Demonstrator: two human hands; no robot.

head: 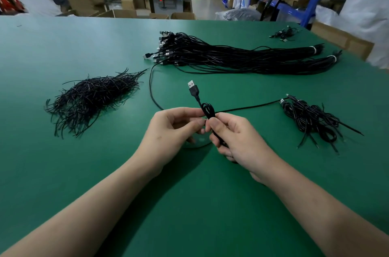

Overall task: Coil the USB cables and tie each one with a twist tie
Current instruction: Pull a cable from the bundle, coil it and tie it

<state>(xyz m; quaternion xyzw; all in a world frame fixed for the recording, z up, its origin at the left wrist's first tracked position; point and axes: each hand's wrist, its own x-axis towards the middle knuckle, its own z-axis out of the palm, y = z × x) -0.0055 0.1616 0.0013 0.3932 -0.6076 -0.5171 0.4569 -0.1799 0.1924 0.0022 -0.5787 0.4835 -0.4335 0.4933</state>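
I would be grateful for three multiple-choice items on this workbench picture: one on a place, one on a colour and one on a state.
1. Where does the heap of twist ties lie?
A. On the left part of the table
B. On the right part of the table
C. In a cardboard box

2. What colour is the table top?
A. Blue
B. Green
C. Grey

3. In what state is the cable in the hands?
A. Coiled and tied off
B. Partly coiled, with a strand trailing over the table
C. Lying untouched

Answers:
1. A: the heap lies left of the left hand.
2. B: the surface is green throughout.
3. B: the right hand grips a small coil, and a strand runs from it to the right across the table.
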